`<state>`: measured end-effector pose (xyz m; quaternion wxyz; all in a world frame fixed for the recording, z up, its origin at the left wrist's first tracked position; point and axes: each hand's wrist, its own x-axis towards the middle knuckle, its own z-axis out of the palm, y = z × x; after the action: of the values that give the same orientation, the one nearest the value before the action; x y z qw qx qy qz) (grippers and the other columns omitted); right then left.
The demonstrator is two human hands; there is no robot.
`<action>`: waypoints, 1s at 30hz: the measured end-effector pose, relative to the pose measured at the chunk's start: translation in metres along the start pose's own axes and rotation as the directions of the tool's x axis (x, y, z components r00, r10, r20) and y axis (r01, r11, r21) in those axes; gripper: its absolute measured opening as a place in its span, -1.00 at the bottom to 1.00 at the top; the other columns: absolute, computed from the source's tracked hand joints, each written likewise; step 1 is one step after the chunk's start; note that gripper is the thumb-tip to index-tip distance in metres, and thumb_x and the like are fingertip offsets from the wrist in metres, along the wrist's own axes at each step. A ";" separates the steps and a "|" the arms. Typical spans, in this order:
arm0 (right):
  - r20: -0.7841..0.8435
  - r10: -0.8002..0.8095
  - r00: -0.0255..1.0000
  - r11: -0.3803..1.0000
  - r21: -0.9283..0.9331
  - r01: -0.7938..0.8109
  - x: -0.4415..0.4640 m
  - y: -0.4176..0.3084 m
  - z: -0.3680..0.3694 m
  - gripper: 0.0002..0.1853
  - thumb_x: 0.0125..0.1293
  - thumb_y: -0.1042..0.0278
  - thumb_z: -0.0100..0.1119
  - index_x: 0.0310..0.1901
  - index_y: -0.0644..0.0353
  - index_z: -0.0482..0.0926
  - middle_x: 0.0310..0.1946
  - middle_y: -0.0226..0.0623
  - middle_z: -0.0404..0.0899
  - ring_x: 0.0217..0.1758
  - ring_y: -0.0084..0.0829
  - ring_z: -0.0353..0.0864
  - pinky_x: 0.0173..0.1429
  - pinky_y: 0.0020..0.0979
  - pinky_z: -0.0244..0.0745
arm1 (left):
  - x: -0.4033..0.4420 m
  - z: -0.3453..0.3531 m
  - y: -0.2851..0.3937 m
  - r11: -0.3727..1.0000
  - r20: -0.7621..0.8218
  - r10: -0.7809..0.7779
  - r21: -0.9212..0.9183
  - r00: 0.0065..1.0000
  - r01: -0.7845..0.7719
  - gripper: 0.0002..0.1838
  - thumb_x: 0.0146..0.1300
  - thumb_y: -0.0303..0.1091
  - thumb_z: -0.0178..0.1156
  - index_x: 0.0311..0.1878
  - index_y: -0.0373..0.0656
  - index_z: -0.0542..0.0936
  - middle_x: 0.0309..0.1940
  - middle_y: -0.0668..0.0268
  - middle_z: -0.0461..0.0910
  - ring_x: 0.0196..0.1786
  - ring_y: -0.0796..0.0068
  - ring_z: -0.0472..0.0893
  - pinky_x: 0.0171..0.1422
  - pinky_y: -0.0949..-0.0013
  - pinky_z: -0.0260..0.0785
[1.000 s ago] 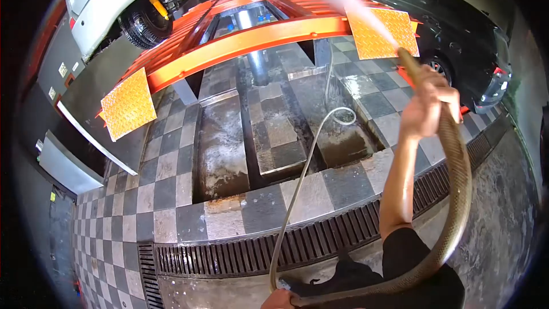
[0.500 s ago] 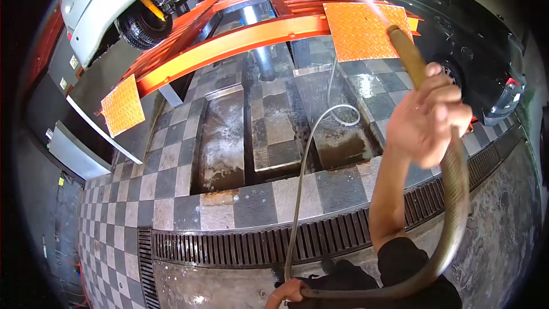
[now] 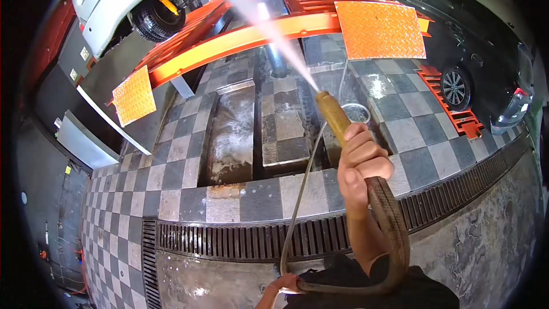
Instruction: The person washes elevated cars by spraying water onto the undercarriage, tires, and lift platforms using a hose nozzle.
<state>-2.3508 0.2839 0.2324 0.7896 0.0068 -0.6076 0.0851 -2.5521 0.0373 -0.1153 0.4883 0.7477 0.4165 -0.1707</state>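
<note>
My right hand [image 3: 363,160] is closed around a hose just behind its brass-coloured nozzle [image 3: 333,114]. From the nozzle a white jet of water [image 3: 280,43] shoots up and to the left, towards the underside of a raised white car [image 3: 117,0]. The thick hose [image 3: 392,229] curves down from my right hand and across my body. Low in the view, my left hand [image 3: 287,283] is closed on the same hose, its fingers partly hidden. Beyond it the hose runs forward over the floor into a loop.
An orange car lift [image 3: 246,41] with tread-plate ramps [image 3: 380,30] spans ahead. Sunken pits [image 3: 229,131] lie in the wet checkered floor [image 3: 260,200]. A drain grate [image 3: 246,240] crosses before me. To the right stands a black car [image 3: 486,57].
My right hand has swung left and down with the nozzle. The water jet now points further left, towards the white car's underside. My left hand still holds the hose low down.
</note>
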 end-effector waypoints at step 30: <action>-0.027 0.161 0.987 0.947 0.287 -0.146 -0.031 -0.049 0.069 -0.80 0.15 0.30 0.12 -0.47 -0.01 0.27 -0.59 -0.54 0.27 -0.50 -0.56 0.24 -0.03 -0.32 0.17 | 0.007 0.061 0.000 0.989 -0.174 0.023 -0.139 0.984 -0.047 -0.39 -0.18 0.25 0.30 -0.16 -0.02 0.64 -0.27 0.13 0.64 -0.17 0.10 0.60 -0.03 0.17 0.44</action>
<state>-2.4178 0.2235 0.2256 0.7863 0.0708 -0.5679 0.2330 -2.5384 -0.0128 -0.1489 0.5055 0.7301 0.4550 -0.0667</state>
